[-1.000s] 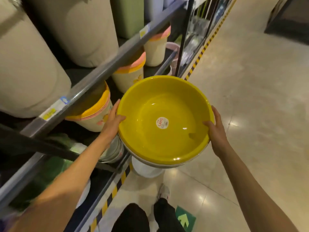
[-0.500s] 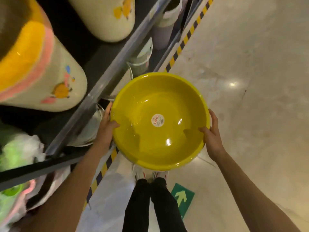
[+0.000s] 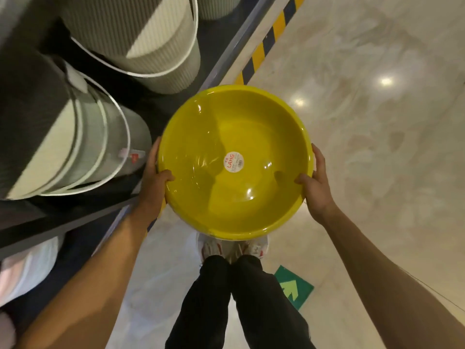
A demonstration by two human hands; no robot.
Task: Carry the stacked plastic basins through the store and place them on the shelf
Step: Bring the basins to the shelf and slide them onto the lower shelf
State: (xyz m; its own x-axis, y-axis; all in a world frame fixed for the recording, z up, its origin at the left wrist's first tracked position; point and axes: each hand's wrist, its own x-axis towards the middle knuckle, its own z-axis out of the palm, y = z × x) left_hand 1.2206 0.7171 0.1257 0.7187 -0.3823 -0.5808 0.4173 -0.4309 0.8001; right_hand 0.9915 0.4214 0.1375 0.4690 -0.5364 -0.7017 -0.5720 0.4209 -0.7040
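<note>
View from the head camera, looking down. The yellow basin [image 3: 235, 162] was round, glossy and opaque, its rolled rim catching ceiling highlights; a round white sticker [image 3: 233, 162] with red lettering sat at the centre of its floor. Only the top basin showed, so the stack beneath could not be told. It was carried level in the air above the pale polished floor [image 3: 377, 147], over the person's white shoes [image 3: 208, 248] and black trousers [image 3: 236, 303]. The left hand [image 3: 153, 182] clasped the left rim, thumb hooked inside and fingers under the outer wall; the right hand [image 3: 315, 185] clasped the opposite rim likewise. The basin hung between both hands, just beside the dark shelf [image 3: 221, 61] holding ribbed buckets [image 3: 141, 44]. A green arrow marker [image 3: 293, 288] lay on the floor nearby.
</note>
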